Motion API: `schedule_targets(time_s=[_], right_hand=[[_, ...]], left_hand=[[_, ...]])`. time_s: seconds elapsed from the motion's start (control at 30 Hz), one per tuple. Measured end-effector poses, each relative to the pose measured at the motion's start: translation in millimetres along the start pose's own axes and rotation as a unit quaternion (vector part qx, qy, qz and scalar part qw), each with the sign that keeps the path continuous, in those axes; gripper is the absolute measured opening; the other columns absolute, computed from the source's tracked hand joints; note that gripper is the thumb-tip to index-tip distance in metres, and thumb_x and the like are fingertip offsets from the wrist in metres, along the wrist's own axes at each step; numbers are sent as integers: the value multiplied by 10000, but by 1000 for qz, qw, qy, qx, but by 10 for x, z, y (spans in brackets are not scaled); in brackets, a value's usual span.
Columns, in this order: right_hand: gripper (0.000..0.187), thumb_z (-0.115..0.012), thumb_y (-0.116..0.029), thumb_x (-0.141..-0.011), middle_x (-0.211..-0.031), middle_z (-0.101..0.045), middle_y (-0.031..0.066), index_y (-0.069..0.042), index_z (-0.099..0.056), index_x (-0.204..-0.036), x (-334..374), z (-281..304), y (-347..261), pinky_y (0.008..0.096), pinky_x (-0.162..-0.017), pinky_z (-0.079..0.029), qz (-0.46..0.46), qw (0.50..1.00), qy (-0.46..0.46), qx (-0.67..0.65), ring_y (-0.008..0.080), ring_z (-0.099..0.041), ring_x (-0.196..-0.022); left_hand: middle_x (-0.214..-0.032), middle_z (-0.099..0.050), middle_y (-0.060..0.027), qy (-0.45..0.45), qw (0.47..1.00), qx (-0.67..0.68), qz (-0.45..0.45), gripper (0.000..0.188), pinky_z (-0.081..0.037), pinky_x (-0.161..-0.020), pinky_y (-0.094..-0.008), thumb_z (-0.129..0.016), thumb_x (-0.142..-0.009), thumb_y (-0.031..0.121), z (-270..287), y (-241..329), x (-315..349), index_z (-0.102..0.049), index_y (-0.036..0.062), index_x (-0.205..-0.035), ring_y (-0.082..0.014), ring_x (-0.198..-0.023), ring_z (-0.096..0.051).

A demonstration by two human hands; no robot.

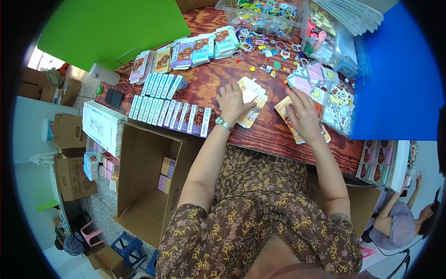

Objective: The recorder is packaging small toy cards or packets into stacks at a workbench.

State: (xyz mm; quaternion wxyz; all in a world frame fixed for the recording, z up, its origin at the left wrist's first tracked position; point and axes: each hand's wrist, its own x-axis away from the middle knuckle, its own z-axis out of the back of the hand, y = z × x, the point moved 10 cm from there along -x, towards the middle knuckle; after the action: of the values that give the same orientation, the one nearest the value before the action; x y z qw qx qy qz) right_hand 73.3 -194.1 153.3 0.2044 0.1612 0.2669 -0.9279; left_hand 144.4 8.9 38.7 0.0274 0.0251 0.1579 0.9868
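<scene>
My left hand (231, 103), a watch on its wrist, rests on the left edge of a pale yellow small carton (254, 100) with its end flaps out. The fingers are spread and the thumb lies toward the carton. To its right, my right hand (303, 114) reaches over flat orange-yellow printed cartons (283, 110), fingers stretched out and apart, partly hiding them. Just beyond that hand lie loose pink and white cards (313, 76). Left of my left hand stand rows of filled small boxes (168, 111) with purple and teal printing.
Stacks of flat cartons (203, 49) line the table's far side. Small charms and rings (267, 51) lie scattered before a clear bin (260, 21). A bag of white pieces (341, 109) sits at right. An open cardboard box (139, 186) stands below the table's left edge.
</scene>
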Motion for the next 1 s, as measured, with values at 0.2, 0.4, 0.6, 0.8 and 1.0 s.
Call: schedule_targets(time_s=[0.2, 0.4, 0.6, 0.8, 1.0], right_hand=[[458, -683, -46, -877, -1334, -580, 177, -31, -591, -1326, 81, -42, -289, 442, -995, -466, 43, 998, 17, -40, 359, -575, -1190], [461, -777, -69, -781, -1280, -618, 155, -69, -670, -1229, 235, -2, -447, 429, -904, -532, 83, 990, 82, -76, 329, -637, -1099], [449, -797, -87, -776, -1220, -643, 157, -65, -675, -1208, 342, 20, -471, 392, -845, -551, 102, 985, 77, -112, 311, -668, -1004], [266, -681, -69, -887, -993, -691, 130, -10, -659, -1145, 241, -85, -207, 344, -729, -553, -75, 981, 27, -176, 247, -676, -812], [183, -644, -48, -903, -953, -690, 140, 5, -665, -1078, 229, -99, -125, 347, -736, -563, -113, 982, -15, -151, 261, -688, -786]], left_hand=[[-1242, -492, -202, 181, 949, 238, -97, 969, -463, -963, -448, -919, -609, 310, 516, 315, 416, -406, -50, -1348, -352, -1134, -513], [-1216, -501, -204, 105, 900, 418, -59, 856, -512, -929, -409, -883, -668, 248, 189, 417, 807, -424, -36, -1332, -301, -1156, -552], [-1307, -447, -238, 99, 890, 440, -67, 918, -479, -978, -438, -861, -700, 196, 176, 538, 941, -345, -49, -1419, -360, -1220, -503], [-1332, -408, -262, 199, 912, 316, -172, 1020, -425, -1044, -473, -882, -618, 98, 391, 778, 1119, -309, -65, -1446, -428, -1236, -448], [-1283, -505, -217, 198, 916, 270, -221, 930, -452, -1018, -461, -878, -621, 82, 452, 843, 1185, -379, -22, -1398, -413, -1191, -512]])
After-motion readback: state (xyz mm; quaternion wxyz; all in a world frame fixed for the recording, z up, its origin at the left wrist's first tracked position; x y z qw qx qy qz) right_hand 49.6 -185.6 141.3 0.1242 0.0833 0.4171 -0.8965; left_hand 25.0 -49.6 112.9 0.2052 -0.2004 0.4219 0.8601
